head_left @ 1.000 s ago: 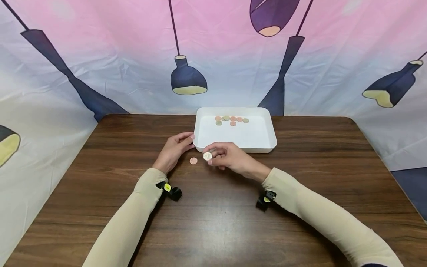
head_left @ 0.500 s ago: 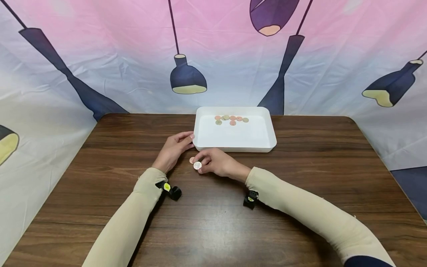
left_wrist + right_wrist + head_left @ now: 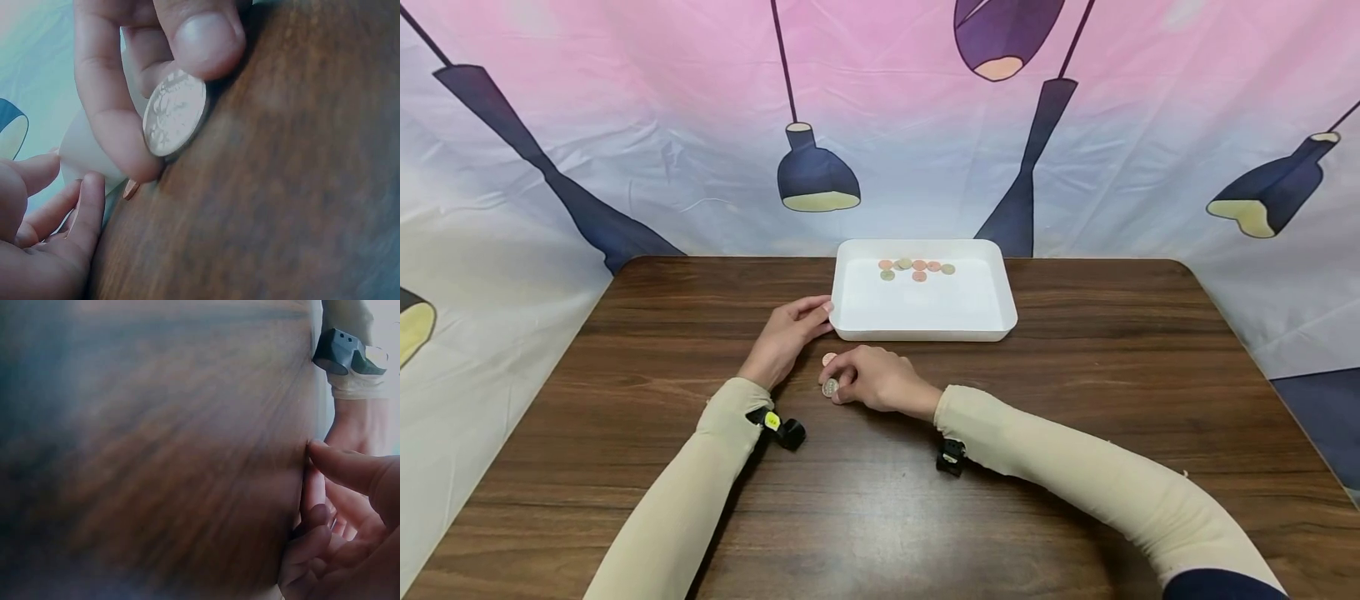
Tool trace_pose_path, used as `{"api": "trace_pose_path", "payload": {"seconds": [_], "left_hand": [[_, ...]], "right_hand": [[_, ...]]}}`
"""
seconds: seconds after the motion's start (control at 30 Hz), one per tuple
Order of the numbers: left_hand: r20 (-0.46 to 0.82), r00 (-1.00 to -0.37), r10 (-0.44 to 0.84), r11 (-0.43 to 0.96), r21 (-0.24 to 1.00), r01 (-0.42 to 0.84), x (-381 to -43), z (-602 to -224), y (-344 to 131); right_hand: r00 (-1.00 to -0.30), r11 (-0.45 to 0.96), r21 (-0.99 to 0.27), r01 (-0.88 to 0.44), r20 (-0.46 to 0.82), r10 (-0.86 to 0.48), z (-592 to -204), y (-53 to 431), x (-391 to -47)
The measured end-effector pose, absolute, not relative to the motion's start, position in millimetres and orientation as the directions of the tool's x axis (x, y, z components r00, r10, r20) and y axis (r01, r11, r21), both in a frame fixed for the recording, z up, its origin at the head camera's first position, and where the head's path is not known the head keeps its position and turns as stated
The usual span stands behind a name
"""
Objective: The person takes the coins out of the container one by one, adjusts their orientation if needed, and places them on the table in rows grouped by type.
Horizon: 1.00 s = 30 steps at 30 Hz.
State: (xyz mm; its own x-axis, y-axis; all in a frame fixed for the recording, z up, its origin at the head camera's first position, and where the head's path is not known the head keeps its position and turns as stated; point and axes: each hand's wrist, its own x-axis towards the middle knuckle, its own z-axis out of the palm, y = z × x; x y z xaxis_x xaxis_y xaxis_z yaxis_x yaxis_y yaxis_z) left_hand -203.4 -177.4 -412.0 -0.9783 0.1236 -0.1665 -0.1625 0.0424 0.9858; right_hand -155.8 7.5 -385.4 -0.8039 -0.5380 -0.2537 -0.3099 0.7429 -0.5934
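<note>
My right hand (image 3: 880, 379) pinches a silvery coin (image 3: 830, 387) between thumb and fingers, low over the wooden table. In the left wrist view that coin (image 3: 176, 114) stands tilted on edge, its face toward the camera. Just behind the fingertips a copper coin (image 3: 828, 359) lies on the table, partly covered by the right hand. The fingertips of my left hand (image 3: 782, 337) touch the left side wall of a white tray (image 3: 925, 335). Inside the tray, toward its back, lie several copper and brass-coloured coins (image 3: 919, 277).
The brown wooden table (image 3: 1075, 350) reaches back to a hanging cloth (image 3: 715, 150) printed with lamps. The tray stands at the table's back edge. Each wrist carries a small black camera (image 3: 790, 433).
My right hand has moved left and toward me with the silvery coin, away from the tray's front wall and down near the table. The left hand has stayed at the tray.
</note>
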Motion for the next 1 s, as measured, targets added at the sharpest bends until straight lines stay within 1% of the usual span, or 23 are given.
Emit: {"api": "trace_pose_path", "payload": {"seconds": [0.23,0.37,0.6,0.8,1.0], "left_hand": [[-0.168,-0.978,0.121,0.049,0.985,-0.163,-203.4,-411.7,-177.4],[-0.170,-0.978,0.122,0.054,0.985,-0.164,-203.3,-411.6,-177.1],[-0.176,-0.978,0.113,0.048,0.984,-0.172,-204.7,-413.4,-178.4],[-0.174,-0.977,0.120,0.042,0.985,-0.170,-206.1,-413.8,-177.6],[-0.179,-0.977,0.112,0.045,0.984,-0.175,-206.0,-413.8,-176.6]], "right_hand": [[-0.808,0.750,-0.571,-0.334,-0.236,-0.540,-386.6,6.5,-154.5],[-0.805,0.728,-0.591,-0.348,-0.209,-0.555,-387.4,8.3,-153.8],[-0.831,0.696,-0.655,-0.294,-0.185,-0.525,-389.8,11.2,-152.8],[-0.853,0.727,-0.635,-0.260,-0.201,-0.481,-390.3,9.0,-152.6],[-0.857,0.750,-0.616,-0.240,-0.228,-0.462,-389.4,7.4,-152.4]]}}
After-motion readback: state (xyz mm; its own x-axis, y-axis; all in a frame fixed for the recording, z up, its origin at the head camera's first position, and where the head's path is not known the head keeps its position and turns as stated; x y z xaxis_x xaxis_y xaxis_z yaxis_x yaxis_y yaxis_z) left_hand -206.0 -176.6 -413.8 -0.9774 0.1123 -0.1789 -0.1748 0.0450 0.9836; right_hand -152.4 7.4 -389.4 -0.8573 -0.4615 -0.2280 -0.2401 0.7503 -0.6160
